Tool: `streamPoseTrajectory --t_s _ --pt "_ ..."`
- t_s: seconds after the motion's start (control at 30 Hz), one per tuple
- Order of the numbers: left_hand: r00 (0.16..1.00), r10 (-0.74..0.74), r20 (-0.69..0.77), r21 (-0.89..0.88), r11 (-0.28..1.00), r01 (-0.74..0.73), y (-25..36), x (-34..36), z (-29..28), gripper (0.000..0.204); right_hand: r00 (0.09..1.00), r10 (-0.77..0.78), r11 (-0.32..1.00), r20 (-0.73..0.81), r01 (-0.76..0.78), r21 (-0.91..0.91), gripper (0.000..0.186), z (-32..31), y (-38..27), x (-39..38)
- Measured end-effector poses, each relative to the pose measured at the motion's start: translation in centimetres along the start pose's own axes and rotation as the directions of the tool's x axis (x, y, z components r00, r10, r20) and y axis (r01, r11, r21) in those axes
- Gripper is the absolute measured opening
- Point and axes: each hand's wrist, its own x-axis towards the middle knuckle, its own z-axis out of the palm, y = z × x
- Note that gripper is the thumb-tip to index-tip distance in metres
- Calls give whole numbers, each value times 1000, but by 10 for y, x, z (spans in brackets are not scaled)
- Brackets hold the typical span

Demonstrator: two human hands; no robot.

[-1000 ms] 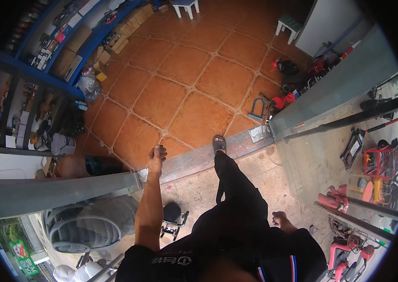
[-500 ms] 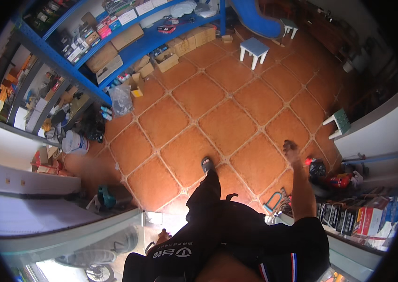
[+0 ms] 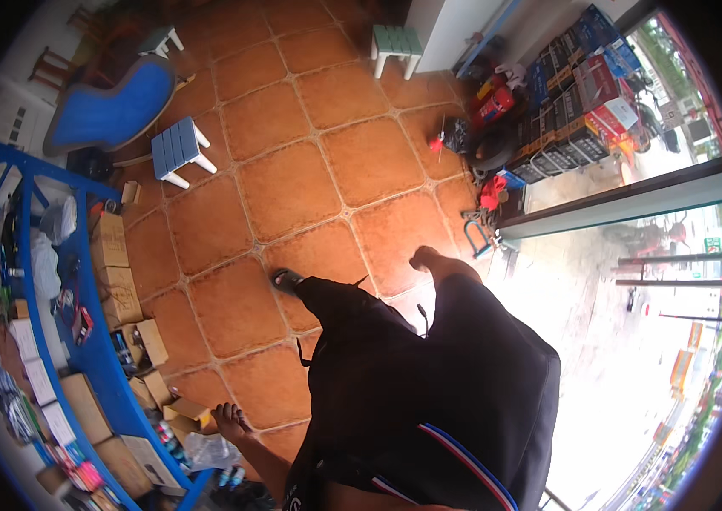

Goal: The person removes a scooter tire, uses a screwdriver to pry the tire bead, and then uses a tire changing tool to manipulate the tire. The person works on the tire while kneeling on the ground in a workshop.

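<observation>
Beside the blue shelf (image 3: 114, 375), the left hand (image 3: 229, 419) hangs empty, loose-fingered grip, near a brown cardboard box (image 3: 186, 413).

The floor (image 3: 293, 179) is glazed terracotta tile, faintly glossy, with pale rough grout; the shelf (image 3: 101, 341) is blue-painted metal, smooth; the boxes (image 3: 118, 281) on it are matt brown cardboard; the stools (image 3: 178, 149) are smooth moulded plastic; the clothing (image 3: 429, 383) is matt black cloth; a clear plastic bag (image 3: 207, 451) by the left hand (image 3: 229, 419) looks crinkled and shiny.
</observation>
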Motion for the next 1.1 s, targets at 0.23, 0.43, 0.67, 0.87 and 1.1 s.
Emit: streamPoseTrajectory --t_s 0.23,0.43,0.67,0.87,1.1 --pt "977 -173 -123 116 975 188 26 69 -24 37 743 -669 676 38 628 -384 26 -137 -427 110" --pt "622 -399 -674 -132 894 429 -55 75 -76 32 544 -820 503 -178 834 228 38 -237 -763 93" --pt "461 -597 -656 -282 761 584 37 188 -44 60 637 -762 621 116 770 -148 36 -190 -1003 223" --pt "217 -635 -741 -462 717 522 121 283 28 54 627 -773 603 98 773 -196 40 -144 -1214 382" --pt "-36 -810 -586 -706 488 513 71 353 142 52 5 -977 113 -215 861 -496 29 -100 -1492 519"
